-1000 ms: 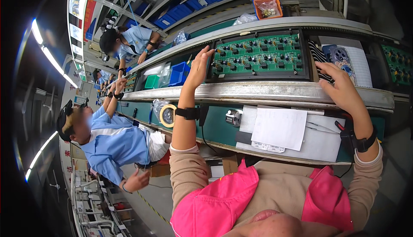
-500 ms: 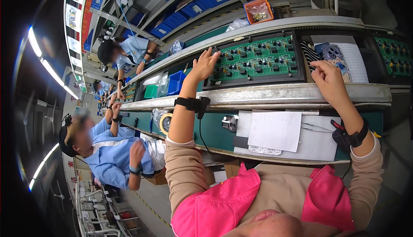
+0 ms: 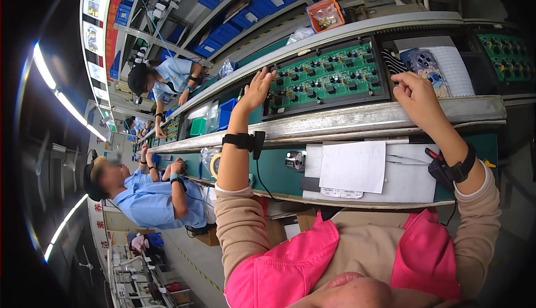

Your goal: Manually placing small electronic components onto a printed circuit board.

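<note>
A black tray with rows of green circuit boards lies on the metal-edged line before me. At the tray's left end is my left hand, open, its fingers stretched out by the corner; I cannot tell whether they press on the rim. My right hand is beside the tray's right end with fingers curled in. Whatever its fingertips may hold is hidden. Just beyond it are a phone in a patterned case, a lined notebook and a striped cloth.
Nearer me, the green bench holds a white sheet, tweezers, a tally counter and a tape roll. An orange bin stands beyond the line. More boards lie at right. Co-workers in blue work at left.
My left hand and the boards tray look slightly shifted leftward, as does the whole view. My right hand has turned a little, fingers still curled. The nearest co-worker has lowered a hand toward the bench.
</note>
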`<move>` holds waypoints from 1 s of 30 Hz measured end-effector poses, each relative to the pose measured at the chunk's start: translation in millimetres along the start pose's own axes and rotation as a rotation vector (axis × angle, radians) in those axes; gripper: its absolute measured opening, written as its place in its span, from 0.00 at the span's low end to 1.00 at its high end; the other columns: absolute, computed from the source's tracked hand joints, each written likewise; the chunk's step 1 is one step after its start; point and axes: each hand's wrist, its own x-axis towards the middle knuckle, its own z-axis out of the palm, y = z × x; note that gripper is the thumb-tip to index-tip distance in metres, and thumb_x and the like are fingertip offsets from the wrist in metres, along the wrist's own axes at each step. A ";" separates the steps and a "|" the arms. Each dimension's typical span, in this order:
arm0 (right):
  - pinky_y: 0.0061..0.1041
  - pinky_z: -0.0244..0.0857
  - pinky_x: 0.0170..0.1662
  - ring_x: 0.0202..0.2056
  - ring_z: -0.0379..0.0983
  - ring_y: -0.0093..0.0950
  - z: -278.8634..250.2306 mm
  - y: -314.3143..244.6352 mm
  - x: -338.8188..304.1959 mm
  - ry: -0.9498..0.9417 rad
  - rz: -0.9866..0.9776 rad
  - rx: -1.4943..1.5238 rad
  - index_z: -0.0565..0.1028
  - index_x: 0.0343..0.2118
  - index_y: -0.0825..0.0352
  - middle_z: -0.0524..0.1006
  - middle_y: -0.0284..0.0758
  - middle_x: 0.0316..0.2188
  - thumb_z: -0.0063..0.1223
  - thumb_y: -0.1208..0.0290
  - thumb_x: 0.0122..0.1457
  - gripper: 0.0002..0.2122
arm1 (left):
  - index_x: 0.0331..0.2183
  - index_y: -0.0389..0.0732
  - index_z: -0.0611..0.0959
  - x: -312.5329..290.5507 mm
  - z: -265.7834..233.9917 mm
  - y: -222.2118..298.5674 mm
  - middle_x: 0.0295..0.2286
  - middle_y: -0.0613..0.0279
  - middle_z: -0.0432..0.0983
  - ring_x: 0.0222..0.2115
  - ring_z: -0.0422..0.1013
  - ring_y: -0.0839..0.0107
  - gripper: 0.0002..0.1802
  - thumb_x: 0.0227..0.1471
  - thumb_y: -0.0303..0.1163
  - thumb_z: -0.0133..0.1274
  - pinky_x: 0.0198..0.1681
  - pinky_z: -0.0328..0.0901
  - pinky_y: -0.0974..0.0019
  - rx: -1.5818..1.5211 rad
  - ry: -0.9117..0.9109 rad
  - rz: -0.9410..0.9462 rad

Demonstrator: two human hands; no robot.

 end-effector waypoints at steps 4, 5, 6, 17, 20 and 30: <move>0.18 0.57 0.26 0.21 0.61 0.19 0.1 -1.1 0.2 -0.010 0.011 0.013 0.73 0.36 0.75 0.67 0.31 0.21 0.49 0.79 0.51 0.10 | 0.57 0.58 0.65 -5.3 3.6 10.8 0.61 0.60 0.44 0.62 0.40 0.61 0.31 0.58 0.58 0.23 0.61 0.34 0.45 0.194 -0.020 -0.035; 0.18 0.57 0.25 0.21 0.61 0.19 0.0 -1.6 0.2 -0.014 0.015 0.014 0.73 0.36 0.75 0.67 0.31 0.21 0.49 0.79 0.51 0.09 | 0.57 0.59 0.65 -3.7 5.3 9.7 0.61 0.61 0.44 0.62 0.40 0.61 0.31 0.58 0.58 0.22 0.60 0.34 0.42 0.223 -0.018 -0.026; 0.18 0.57 0.25 0.21 0.61 0.19 0.2 -2.0 0.3 -0.017 0.019 0.015 0.73 0.36 0.75 0.67 0.31 0.21 0.49 0.79 0.51 0.09 | 0.57 0.60 0.64 -2.7 6.3 10.5 0.61 0.62 0.44 0.62 0.39 0.61 0.30 0.59 0.58 0.22 0.59 0.33 0.40 0.252 -0.016 -0.017; 0.18 0.57 0.25 0.20 0.61 0.18 1.0 -0.6 0.3 -0.001 -0.005 0.018 0.73 0.36 0.75 0.67 0.31 0.21 0.49 0.80 0.50 0.09 | 0.57 0.58 0.65 -1.8 11.3 15.8 0.61 0.59 0.43 0.63 0.38 0.60 0.31 0.58 0.58 0.23 0.58 0.32 0.35 0.318 -0.030 0.030; 0.19 0.57 0.25 0.20 0.61 0.19 1.7 0.4 0.5 -0.003 -0.011 0.024 0.73 0.35 0.75 0.67 0.31 0.20 0.49 0.80 0.50 0.09 | 0.57 0.57 0.65 -2.0 11.6 15.9 0.61 0.59 0.43 0.63 0.38 0.60 0.31 0.58 0.58 0.24 0.58 0.32 0.35 0.344 -0.028 0.027; 0.25 0.62 0.28 0.21 0.66 0.29 -0.5 -5.1 0.6 0.012 -0.008 0.026 0.73 0.33 0.77 0.69 0.38 0.19 0.50 0.78 0.49 0.09 | 0.58 0.56 0.62 1.5 15.1 59.0 0.61 0.59 0.43 0.62 0.39 0.60 0.33 0.59 0.58 0.21 0.60 0.32 0.42 0.235 -0.030 0.196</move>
